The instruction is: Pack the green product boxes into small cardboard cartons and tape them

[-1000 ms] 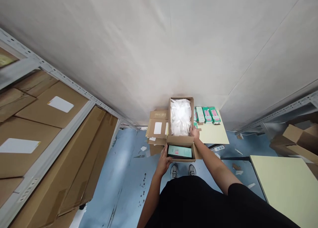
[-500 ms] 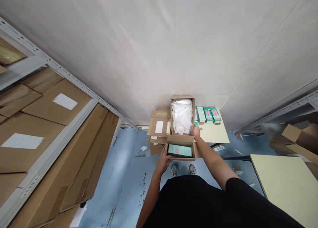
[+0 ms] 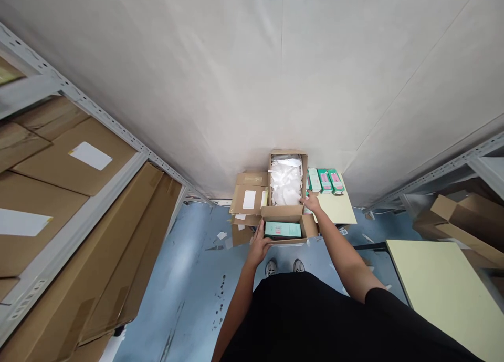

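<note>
An open cardboard box [image 3: 285,211] stands nearest my body, with a mint-green product box [image 3: 282,229] lying lengthwise inside. My left hand [image 3: 259,246] grips this box at its left wall, fingers along the side. Just behind it is a second open cardboard box [image 3: 305,167], filled with crumpled white plastic-like packets [image 3: 286,182]. My right hand [image 3: 312,201] is closed at the near right corner of that rear box; the fingertips are partly hidden.
Several green-and-pink product boxes [image 3: 324,181] stand on a pale yellow table [image 3: 338,208] by the wall. Labelled cartons [image 3: 248,200] sit left of the open boxes. Shelving with large cartons [image 3: 94,154] fills the left; another pale table [image 3: 441,288] and open cartons [image 3: 468,220] are right.
The whole view has shifted slightly. The white packets lie differently in the rear box, lower at its far end. Both hands keep their places on the boxes.
</note>
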Motion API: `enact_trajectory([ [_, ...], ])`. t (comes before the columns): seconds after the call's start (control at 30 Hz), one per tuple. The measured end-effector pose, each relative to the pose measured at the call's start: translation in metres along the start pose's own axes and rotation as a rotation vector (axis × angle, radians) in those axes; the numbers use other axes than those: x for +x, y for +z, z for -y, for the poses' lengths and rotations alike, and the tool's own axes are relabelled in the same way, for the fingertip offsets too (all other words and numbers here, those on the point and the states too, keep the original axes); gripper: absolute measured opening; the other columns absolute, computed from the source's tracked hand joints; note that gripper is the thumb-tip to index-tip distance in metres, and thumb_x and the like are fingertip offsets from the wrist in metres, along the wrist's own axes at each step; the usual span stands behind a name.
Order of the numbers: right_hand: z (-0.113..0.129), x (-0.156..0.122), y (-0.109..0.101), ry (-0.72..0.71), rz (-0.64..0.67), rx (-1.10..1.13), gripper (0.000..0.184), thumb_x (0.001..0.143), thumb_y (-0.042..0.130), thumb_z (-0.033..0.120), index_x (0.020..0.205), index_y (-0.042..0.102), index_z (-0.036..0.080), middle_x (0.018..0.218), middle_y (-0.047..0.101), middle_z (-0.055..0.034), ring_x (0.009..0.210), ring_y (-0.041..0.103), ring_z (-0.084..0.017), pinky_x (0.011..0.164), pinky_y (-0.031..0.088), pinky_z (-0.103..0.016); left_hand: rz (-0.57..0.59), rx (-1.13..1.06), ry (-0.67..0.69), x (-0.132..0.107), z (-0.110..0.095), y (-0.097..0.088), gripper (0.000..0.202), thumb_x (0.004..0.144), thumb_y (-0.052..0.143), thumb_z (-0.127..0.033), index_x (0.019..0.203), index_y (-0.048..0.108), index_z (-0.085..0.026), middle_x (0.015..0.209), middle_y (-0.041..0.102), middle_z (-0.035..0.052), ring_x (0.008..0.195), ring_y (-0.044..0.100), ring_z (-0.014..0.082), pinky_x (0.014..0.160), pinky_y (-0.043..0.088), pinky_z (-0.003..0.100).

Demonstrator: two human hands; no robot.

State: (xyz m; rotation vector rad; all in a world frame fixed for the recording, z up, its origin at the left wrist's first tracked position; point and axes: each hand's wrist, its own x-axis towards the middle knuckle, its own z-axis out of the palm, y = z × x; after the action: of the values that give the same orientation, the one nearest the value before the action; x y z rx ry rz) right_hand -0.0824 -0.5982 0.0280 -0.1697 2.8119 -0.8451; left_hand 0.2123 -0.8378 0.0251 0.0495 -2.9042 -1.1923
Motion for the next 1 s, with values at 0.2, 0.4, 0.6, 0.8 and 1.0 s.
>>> enact_trajectory([
  [0.2,0.042,-0.007,-0.028,-0.262,-0.307,0.019,0.051,0.098,0.052,0.035,0.144,0.059,0.016,0.147,0.062,-0.0163,0.135,0.058,-0.03,0.112,0.05,-0.044,0.003,-0.007,0.02,0.01,-0.004,-0.005,0.015,0.092,0.065,-0.02,0.09,0.079,-0.019,0.179,0.016,-0.0007,0.165,0.014,0.0304,0.131,0.028,0.048],
  [0.4,0.118,0.027,-0.05,-0.429,-0.013,-0.304,0.075,0.086,0.069,0.017,0.158,0.048,0.028,0.169,0.035,-0.0133,0.129,0.061,-0.032,0.1,0.055,-0.039,-0.01,-0.019,0.042,0.013,-0.007,-0.01,0.011,0.091,0.067,-0.018,0.087,0.078,-0.019,0.179,0.011,-0.0015,0.164,0.018,0.0335,0.129,0.031,0.05],
  [0.6,0.14,0.041,-0.057,-0.327,0.068,-0.493,0.038,0.099,0.049,0.014,0.127,0.075,0.02,0.13,0.071,-0.0138,0.11,0.07,-0.026,0.093,0.052,-0.031,-0.011,-0.038,0.078,0.019,-0.009,-0.02,0.013,0.092,0.066,-0.02,0.089,0.078,-0.02,0.179,0.014,0.0,0.164,0.018,0.0314,0.127,0.035,0.051],
  [0.8,0.132,0.024,-0.069,-0.35,-0.071,-0.436,0.031,0.1,0.054,0.022,0.117,0.079,0.024,0.122,0.078,-0.0092,0.108,0.071,-0.024,0.087,0.049,-0.027,-0.003,-0.045,0.112,0.028,-0.008,-0.026,0.017,0.095,0.063,-0.021,0.084,0.076,-0.02,0.18,0.004,-0.004,0.164,0.017,0.0323,0.126,0.038,0.048],
  [1.0,0.125,0.007,-0.074,-0.222,-0.348,-0.273,0.036,0.101,0.05,0.021,0.124,0.077,0.02,0.118,0.08,-0.0119,0.101,0.073,-0.025,0.085,0.051,-0.028,0.037,-0.048,0.179,0.043,-0.008,-0.03,0.015,0.095,0.063,-0.02,0.089,0.077,-0.019,0.18,0.008,-0.0002,0.164,0.019,0.0336,0.125,0.038,0.051],
])
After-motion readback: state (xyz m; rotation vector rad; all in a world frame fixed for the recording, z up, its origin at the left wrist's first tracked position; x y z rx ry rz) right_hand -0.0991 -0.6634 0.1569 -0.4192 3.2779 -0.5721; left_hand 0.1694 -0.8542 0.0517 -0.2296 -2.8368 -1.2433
